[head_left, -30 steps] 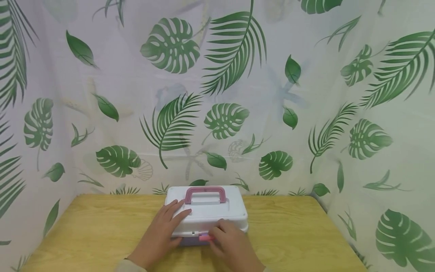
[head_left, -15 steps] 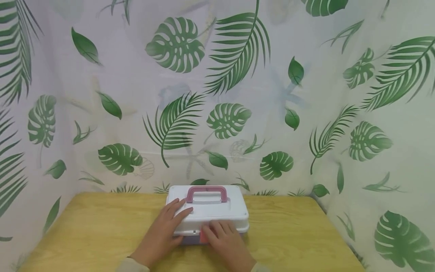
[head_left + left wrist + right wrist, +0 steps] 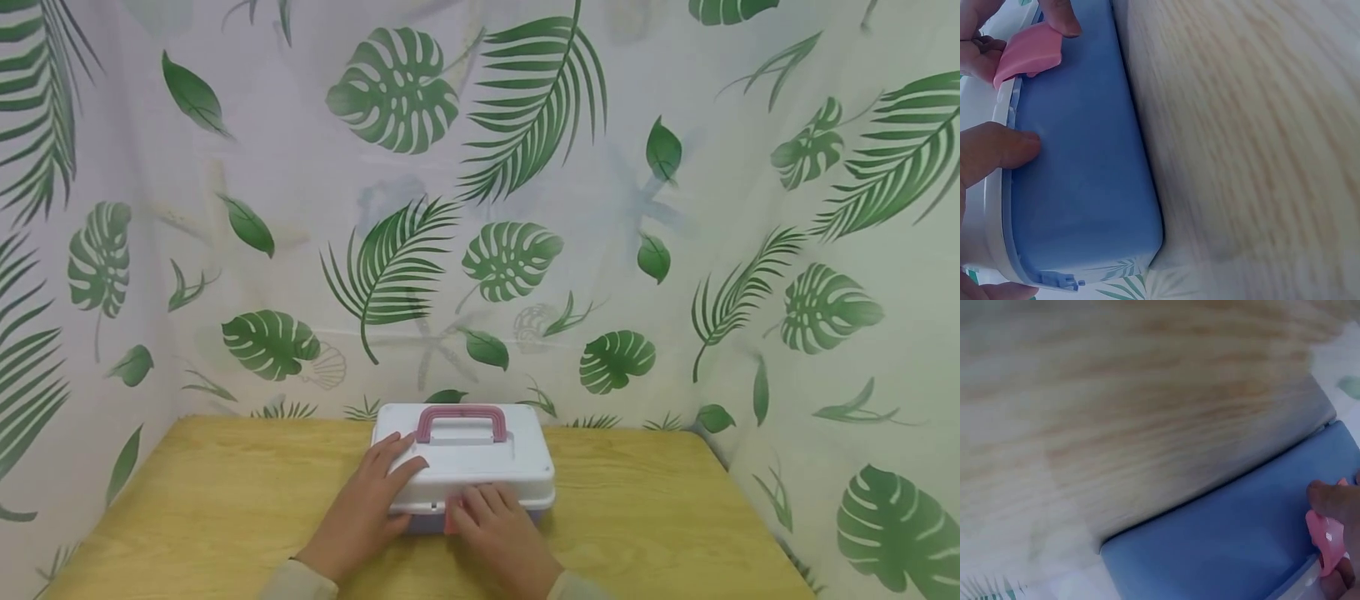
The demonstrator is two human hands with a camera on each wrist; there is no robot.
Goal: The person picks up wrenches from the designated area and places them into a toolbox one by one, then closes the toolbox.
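A storage box with a white lid (image 3: pixel 480 468) and a bluish base (image 3: pixel 1085 144) stands on the table, its lid down. The pink carry handle (image 3: pixel 461 412) is raised on top. My left hand (image 3: pixel 363 504) rests on the left front corner of the box, fingers spread over the lid and thumb pressed to the front wall. My right hand (image 3: pixel 498 529) is at the middle of the front, pinching the pink latch (image 3: pixel 1030 51) between thumb and fingers. In the head view the latch lies over the seam, partly hidden by the right fingers.
The wooden table (image 3: pixel 247 492) extends on both sides of the box. Close behind it hangs a white cloth (image 3: pixel 525 350) printed with green leaves, which also covers both sides.
The pink latch stuck outward a second ago and has swung down over the front seam with my right hand. My left hand has stayed on the corner.
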